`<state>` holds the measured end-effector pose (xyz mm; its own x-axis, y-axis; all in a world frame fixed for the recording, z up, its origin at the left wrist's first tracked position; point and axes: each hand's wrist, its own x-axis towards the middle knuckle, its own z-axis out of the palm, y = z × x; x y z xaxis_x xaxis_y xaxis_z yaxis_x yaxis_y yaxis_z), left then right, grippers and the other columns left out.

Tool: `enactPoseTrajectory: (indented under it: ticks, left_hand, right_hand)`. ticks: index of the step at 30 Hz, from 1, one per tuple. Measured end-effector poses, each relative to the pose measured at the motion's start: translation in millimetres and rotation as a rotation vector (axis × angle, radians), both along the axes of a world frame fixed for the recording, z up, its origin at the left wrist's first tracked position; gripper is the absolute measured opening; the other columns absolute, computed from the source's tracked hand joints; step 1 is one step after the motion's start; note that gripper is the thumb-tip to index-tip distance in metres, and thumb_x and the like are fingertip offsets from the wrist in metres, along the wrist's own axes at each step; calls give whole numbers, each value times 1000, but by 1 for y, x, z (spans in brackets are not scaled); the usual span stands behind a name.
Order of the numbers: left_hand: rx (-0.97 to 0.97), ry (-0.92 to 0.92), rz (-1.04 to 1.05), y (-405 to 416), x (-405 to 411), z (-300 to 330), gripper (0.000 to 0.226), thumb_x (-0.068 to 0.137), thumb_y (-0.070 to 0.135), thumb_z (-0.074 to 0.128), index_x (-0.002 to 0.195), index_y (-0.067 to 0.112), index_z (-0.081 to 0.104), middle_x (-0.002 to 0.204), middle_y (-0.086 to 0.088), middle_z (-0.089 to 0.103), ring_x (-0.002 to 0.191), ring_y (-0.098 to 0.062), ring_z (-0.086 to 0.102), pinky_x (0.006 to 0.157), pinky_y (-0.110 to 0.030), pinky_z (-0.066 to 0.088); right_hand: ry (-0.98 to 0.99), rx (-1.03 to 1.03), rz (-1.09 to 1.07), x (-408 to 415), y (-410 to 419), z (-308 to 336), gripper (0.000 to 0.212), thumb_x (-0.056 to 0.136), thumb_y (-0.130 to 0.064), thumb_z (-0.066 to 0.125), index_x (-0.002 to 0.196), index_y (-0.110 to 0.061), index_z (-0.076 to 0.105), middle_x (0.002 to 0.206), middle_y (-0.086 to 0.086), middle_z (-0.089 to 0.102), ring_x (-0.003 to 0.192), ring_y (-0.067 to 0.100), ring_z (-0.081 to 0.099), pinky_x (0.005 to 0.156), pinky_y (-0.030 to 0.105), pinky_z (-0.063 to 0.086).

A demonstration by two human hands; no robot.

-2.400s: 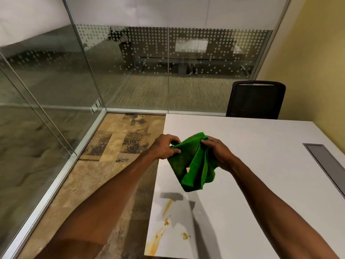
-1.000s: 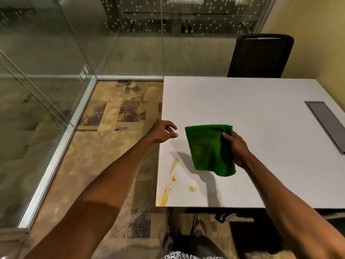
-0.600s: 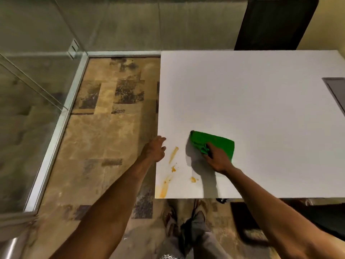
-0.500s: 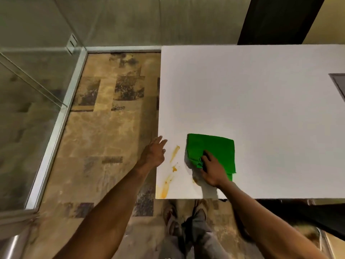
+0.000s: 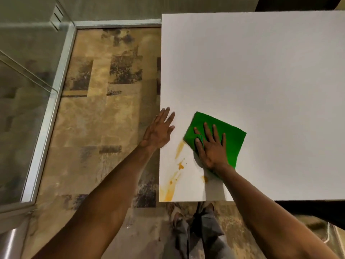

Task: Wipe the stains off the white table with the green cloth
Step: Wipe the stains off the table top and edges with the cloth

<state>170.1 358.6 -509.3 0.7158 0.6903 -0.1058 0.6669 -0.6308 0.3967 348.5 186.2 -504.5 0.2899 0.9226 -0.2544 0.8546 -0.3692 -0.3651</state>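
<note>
The green cloth (image 5: 231, 141) lies flat on the white table (image 5: 261, 71) near its front left corner. My right hand (image 5: 211, 146) presses on the cloth's left half, fingers spread, thumb tucked into a fold. Orange-yellow stains (image 5: 179, 165) streak the table just left of and below the cloth, running down to the front corner (image 5: 166, 195). My left hand (image 5: 158, 133) rests flat and open on the table's left edge, holding nothing, a short gap from the cloth.
A patterned brown carpet (image 5: 104, 118) lies left of the table. A glass wall with a metal floor frame (image 5: 56, 86) runs along the far left. My legs and shoes (image 5: 192, 227) show below the table's front edge.
The right hand lowered the cloth from the air onto the table and flattened its fingers over it. The left hand let go of the cloth and settled on the table's left edge.
</note>
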Motion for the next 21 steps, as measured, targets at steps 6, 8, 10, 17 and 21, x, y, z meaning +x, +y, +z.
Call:
enactPoseTrajectory:
  ticks: [6,8,10,17,21]
  left_hand:
    - [-27,-109,64,-5,1,-23,56,106,30,32,159,15,26,169,-9,15,157,-25,8,128,-40,15]
    - [-3,-134,49,-6,6,-20,56,106,32,30,160,16,24,170,-9,13,158,-24,5,128,-41,13]
    - [28,-142,39,-7,7,-21,56,107,33,27,160,15,22,170,-9,11,158,-24,4,128,-40,10]
    - [47,-267,46,-6,1,-38,55,104,24,24,158,13,29,168,-11,18,158,-28,9,127,-25,7]
    - [-15,-287,45,-5,-2,-37,52,107,24,32,158,13,28,169,-11,15,158,-27,6,124,-19,-3]
  right_hand:
    - [64,69,380,-15,-32,-5,54,106,-49,18,158,-40,28,170,-11,14,159,19,0,126,52,4]
    - [115,89,387,7,-35,3,54,106,-48,18,158,-38,30,170,-13,18,159,15,2,127,50,7]
    - [92,101,289,14,-23,5,54,106,-48,18,158,-39,29,169,-13,19,159,15,3,126,52,11]
    - [29,107,238,-45,6,-7,55,106,-49,16,156,-37,35,168,-11,24,159,21,6,125,57,7]
    - [85,98,510,-39,-29,-8,54,106,-52,15,155,-40,37,167,-15,23,159,15,0,127,50,-1]
